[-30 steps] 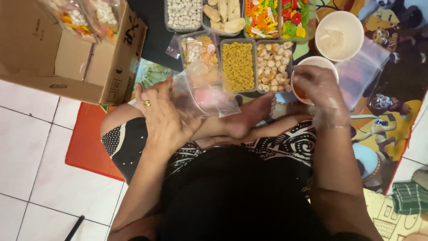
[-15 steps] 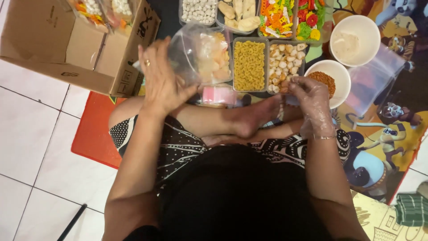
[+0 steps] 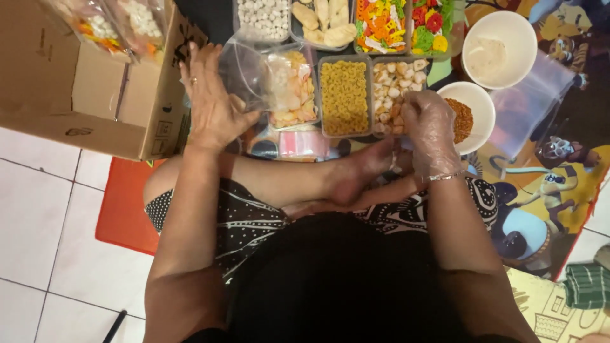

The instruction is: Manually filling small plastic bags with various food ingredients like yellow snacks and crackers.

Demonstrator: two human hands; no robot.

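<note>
Our left hand point(image 3: 213, 105) gripped the clear, limp plastic bag point(image 3: 254, 76) by its rim above the containers; light and slippery, we judged. Our gloved right hand point(image 3: 429, 127) pinched pale crackers point(image 3: 394, 86).

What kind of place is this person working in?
Probably a home floor used for packing snacks. The person sits on white tiles and a cartoon play mat, with tubs of crackers, a cardboard box and a clear bag in the left hand.
</note>
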